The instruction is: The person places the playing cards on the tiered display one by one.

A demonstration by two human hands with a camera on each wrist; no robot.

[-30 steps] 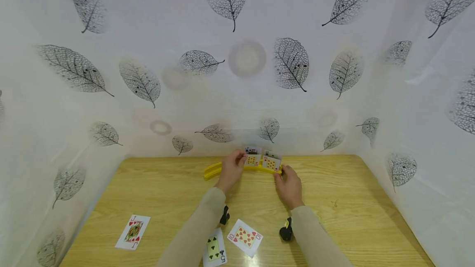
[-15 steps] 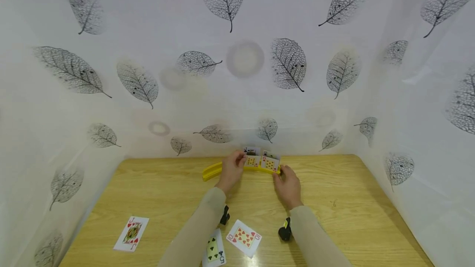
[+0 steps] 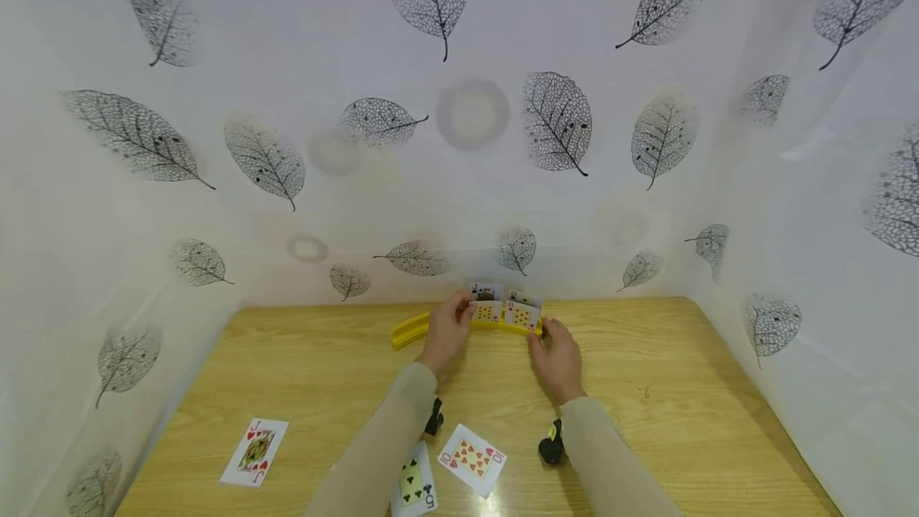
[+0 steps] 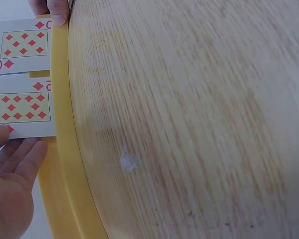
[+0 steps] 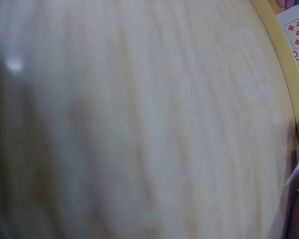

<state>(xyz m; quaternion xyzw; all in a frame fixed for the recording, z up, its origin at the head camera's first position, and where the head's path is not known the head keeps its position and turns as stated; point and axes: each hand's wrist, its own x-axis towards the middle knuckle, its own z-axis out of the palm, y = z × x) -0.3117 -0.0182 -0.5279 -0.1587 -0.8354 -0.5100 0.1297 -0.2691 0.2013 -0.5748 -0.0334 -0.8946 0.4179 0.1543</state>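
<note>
Curved yellow card holder (image 3: 412, 329) far back on the wooden desk (image 3: 682, 413), near the leaf-print wall. Two diamond cards standing in the holder side by side: ten of diamonds (image 4: 24, 107) and eight of diamonds (image 4: 21, 45). More cards standing behind them, too small to read.

Left hand (image 3: 447, 329) at the holder, fingers (image 4: 20, 154) lying nearly straight and flat against the near edge of the ten of diamonds, not curled round it. Right hand (image 3: 556, 357) at the holder's right end, fingers bent there and touching it by the eight of diamonds; cannot tell if pinching a card.

Closer than the holder, flat and face up on the desk: jack of hearts (image 3: 254, 451) far to the left, five of clubs (image 3: 414, 489) and ten of hearts (image 3: 472, 459) just beside each other, between the two sleeves.
</note>
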